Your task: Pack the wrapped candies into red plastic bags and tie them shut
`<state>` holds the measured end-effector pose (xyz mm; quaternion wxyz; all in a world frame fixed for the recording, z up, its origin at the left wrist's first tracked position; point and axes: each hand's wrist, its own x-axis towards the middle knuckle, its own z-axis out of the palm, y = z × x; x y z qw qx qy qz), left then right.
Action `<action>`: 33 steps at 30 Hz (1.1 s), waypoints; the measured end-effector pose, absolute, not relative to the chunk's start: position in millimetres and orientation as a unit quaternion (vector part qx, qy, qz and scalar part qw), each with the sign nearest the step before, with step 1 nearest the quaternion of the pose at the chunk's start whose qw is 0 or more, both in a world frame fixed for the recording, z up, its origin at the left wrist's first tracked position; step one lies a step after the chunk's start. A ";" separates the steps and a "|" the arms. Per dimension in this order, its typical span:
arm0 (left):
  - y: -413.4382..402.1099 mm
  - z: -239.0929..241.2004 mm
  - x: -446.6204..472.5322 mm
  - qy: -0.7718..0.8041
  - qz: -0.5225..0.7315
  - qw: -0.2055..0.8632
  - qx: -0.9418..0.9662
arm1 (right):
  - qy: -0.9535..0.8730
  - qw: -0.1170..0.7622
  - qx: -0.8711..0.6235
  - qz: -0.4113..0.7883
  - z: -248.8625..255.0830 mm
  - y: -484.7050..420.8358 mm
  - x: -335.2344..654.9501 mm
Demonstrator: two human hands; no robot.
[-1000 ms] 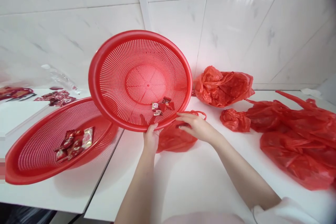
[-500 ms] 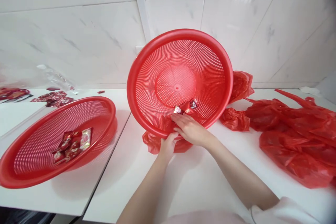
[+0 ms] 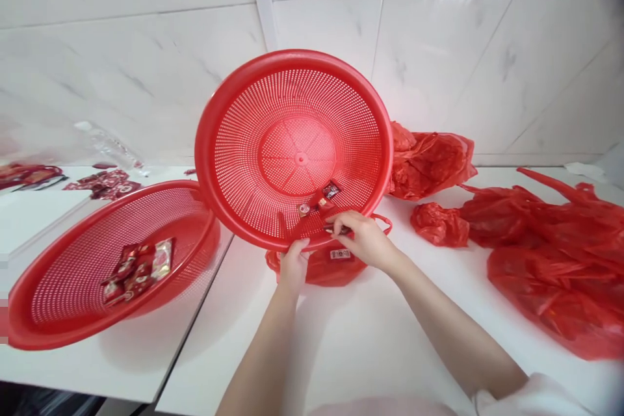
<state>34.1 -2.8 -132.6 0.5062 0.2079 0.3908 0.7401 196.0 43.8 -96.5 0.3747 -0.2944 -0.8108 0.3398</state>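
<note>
A large red mesh basket (image 3: 297, 143) is tilted up with its open side toward me. My left hand (image 3: 294, 265) grips its near rim, thumb over the edge. At the same rim, further right, my right hand (image 3: 366, 239) is closed in a pinch on a small dark-red wrapped packet (image 3: 340, 229). A few other small packets (image 3: 331, 190) lie inside on the lower wall. Directly beneath the rim sits a red plastic bag (image 3: 316, 271), partly hidden by the basket and my hands; a small printed label shows at it.
A second red basket (image 3: 63, 273) at left holds several red and gold packets (image 3: 139, 266). Crumpled red plastic bags (image 3: 550, 253) spread over the right of the white table (image 3: 370, 351). Another red bag (image 3: 433, 162) is by the tiled wall. Loose packets (image 3: 104, 183) lie at back left.
The tilted basket has shifted left, close against the second basket. My right hand has drawn back from inside it to the rim, now pinching a packet. More of the bag beneath shows.
</note>
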 end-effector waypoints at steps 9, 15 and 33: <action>1.3 -134.3 19.2 0.402 0.771 0.465 0.166 | -0.640 0.437 -0.312 0.549 -93.5 45.2 196.5; 2.3 -126.2 9.0 0.417 0.775 0.439 0.183 | -0.773 0.360 -0.312 0.419 -92.8 42.6 198.6; -13.7 -151.7 57.4 0.431 0.677 0.556 0.215 | -0.844 0.243 -0.473 0.074 -100.0 44.9 199.0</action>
